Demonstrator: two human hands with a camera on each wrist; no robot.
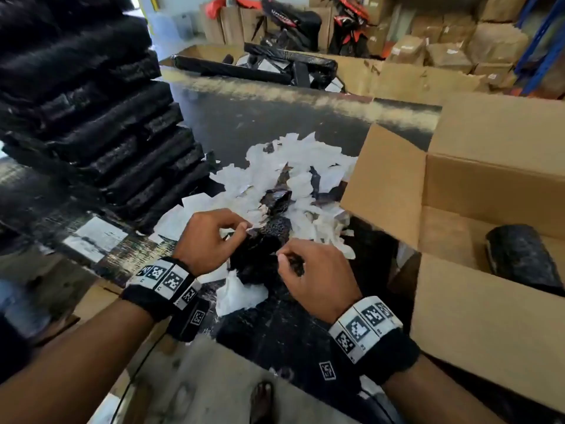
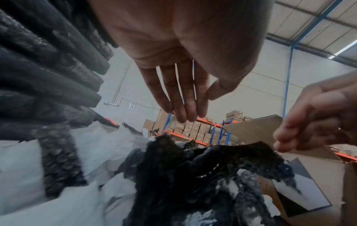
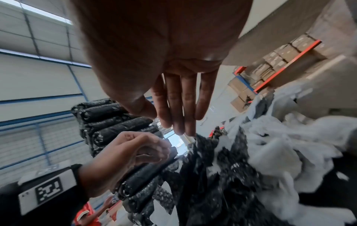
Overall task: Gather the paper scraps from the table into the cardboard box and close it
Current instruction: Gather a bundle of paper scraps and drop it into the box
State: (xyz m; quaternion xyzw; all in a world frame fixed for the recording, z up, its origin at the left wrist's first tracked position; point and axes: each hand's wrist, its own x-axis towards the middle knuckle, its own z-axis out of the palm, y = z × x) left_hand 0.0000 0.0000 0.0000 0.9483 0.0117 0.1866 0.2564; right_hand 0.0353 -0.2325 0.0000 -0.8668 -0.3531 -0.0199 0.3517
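A heap of white paper scraps [image 1: 293,169] mixed with black bubble-wrap scraps lies on the dark table [image 1: 275,123], left of the open cardboard box [image 1: 489,319]. My two hands meet over the near end of the heap. The left hand [image 1: 241,228] has curled fingers and pinches the upper edge of a crumpled black bubble-wrap scrap [image 1: 263,249]. My right hand [image 1: 286,258] pinches the same black scrap [image 2: 222,160] at its near right edge. In the right wrist view the left hand [image 3: 135,152] is bunched beside the right hand [image 3: 166,122], whose fingertips touch the scrap [image 3: 203,168].
A tall stack of black wrapped rolls [image 1: 91,117] stands at the table's left. One black roll [image 1: 526,258] lies inside the box, whose flaps [image 1: 385,185] stand up. Cartons and shelving fill the back; a sandalled foot [image 1: 260,402] shows below the table edge.
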